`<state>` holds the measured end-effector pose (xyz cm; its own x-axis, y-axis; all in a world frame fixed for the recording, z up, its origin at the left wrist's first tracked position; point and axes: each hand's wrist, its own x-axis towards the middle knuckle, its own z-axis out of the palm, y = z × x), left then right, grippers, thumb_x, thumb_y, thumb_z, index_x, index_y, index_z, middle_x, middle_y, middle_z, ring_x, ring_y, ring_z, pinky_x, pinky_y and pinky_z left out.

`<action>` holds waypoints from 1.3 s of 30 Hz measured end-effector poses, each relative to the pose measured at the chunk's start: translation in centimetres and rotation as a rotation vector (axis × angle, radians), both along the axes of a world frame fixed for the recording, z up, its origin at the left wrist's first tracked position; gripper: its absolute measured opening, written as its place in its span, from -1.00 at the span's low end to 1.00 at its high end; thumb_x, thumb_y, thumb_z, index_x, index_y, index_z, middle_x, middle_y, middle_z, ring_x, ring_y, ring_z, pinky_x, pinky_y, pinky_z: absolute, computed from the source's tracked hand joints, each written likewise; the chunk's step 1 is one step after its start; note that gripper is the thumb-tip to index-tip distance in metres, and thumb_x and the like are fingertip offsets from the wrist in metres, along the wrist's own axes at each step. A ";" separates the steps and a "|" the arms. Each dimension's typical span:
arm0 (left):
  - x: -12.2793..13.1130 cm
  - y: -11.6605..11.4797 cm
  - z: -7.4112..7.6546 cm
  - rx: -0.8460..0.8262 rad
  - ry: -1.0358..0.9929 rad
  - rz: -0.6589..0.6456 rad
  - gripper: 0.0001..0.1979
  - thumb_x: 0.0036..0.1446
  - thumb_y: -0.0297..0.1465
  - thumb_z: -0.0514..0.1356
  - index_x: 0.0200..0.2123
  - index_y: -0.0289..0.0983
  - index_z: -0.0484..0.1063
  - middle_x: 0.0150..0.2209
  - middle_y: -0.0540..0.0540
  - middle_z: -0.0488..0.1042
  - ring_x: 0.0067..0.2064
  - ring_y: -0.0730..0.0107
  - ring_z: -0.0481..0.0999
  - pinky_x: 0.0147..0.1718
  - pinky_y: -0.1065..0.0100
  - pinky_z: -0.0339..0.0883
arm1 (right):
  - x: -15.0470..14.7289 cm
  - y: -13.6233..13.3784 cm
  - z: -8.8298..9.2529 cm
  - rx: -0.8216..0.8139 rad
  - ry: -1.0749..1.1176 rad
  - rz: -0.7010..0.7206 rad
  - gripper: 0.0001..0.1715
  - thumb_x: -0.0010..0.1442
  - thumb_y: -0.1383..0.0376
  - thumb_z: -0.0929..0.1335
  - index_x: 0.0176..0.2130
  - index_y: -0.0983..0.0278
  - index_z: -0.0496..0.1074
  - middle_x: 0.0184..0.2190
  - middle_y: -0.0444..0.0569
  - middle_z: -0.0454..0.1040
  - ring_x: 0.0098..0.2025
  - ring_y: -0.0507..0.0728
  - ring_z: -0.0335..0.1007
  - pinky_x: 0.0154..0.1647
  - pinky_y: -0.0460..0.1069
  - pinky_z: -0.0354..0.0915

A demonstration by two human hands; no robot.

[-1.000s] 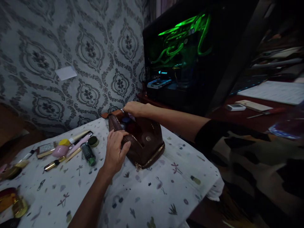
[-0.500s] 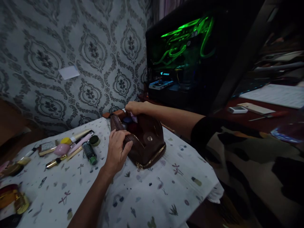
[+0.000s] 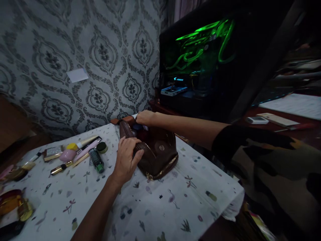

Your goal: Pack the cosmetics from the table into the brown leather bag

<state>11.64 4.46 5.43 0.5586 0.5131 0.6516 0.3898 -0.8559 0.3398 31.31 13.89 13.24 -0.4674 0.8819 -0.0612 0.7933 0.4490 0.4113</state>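
Note:
A dark brown leather bag (image 3: pixel 160 160) with gold zips stands unzipped on the patterned tablecloth, and a few dim items, one bluish and one red, show inside it. My left hand (image 3: pixel 127 155) grips the bag's near left rim, fingers over the edge and thumb along the outside. Across the opening reaches my right arm. My right hand (image 3: pixel 145 117) is curled at the far end of the bag, beside its orange-brown strap (image 3: pixel 127 119). The fingertips there are hidden, so what they hold cannot be seen.
Left of the bag lie a green-capped bottle (image 3: pixel 96 160), a dark round jar (image 3: pixel 102 147), a pink sponge (image 3: pixel 67 155), a yellow item (image 3: pixel 72 146) and several brushes. A computer case (image 3: pixel 200 97) with green lighting stands behind on the right. A wall (image 3: pixel 100 83) rises behind the table.
The view has shifted slightly, moving the scene a little to the right. My right hand stays at the bag's far end; a purplish item beside it now shows less. My left hand keeps its hold.

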 end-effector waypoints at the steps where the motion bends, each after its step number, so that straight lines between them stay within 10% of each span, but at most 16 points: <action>1: 0.0 0.0 0.0 0.002 0.004 0.005 -0.64 0.41 -0.16 -0.11 -0.06 -0.22 0.37 -0.10 -0.12 0.51 0.02 0.21 0.44 0.27 0.03 0.01 | 0.0 0.0 -0.1 0.010 -0.016 0.004 -0.68 0.34 0.47 0.23 -0.10 0.40 0.55 -0.03 0.24 0.53 0.07 0.22 0.44 -0.06 0.03 0.37; 22: 0.0 -0.2 0.1 -0.026 -0.009 -0.004 -0.59 0.41 -0.09 -0.14 -0.09 -0.20 0.37 -0.12 -0.11 0.52 0.00 0.20 0.45 0.25 0.01 0.03 | -0.3 -1.6 1.2 0.280 0.023 -0.119 -0.65 0.31 0.41 0.22 -0.07 0.40 0.54 0.11 0.32 0.33 0.15 0.33 0.19 0.06 0.14 0.22; 39: 0.1 -0.2 0.1 -0.048 -0.020 -0.015 -0.46 0.39 0.03 -0.22 -0.07 -0.20 0.37 -0.12 -0.12 0.51 0.01 0.19 0.45 0.28 -0.01 -0.02 | -1.2 0.6 1.3 0.197 0.149 -0.313 -0.44 0.29 0.45 0.25 0.26 0.34 0.25 0.12 0.31 0.42 0.15 0.30 0.37 -0.01 0.08 0.36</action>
<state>11.70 4.30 5.52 0.5534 0.5357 0.6378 0.3694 -0.8441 0.3886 30.12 14.49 14.55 -0.1656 0.9711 0.1719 0.9368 0.1004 0.3353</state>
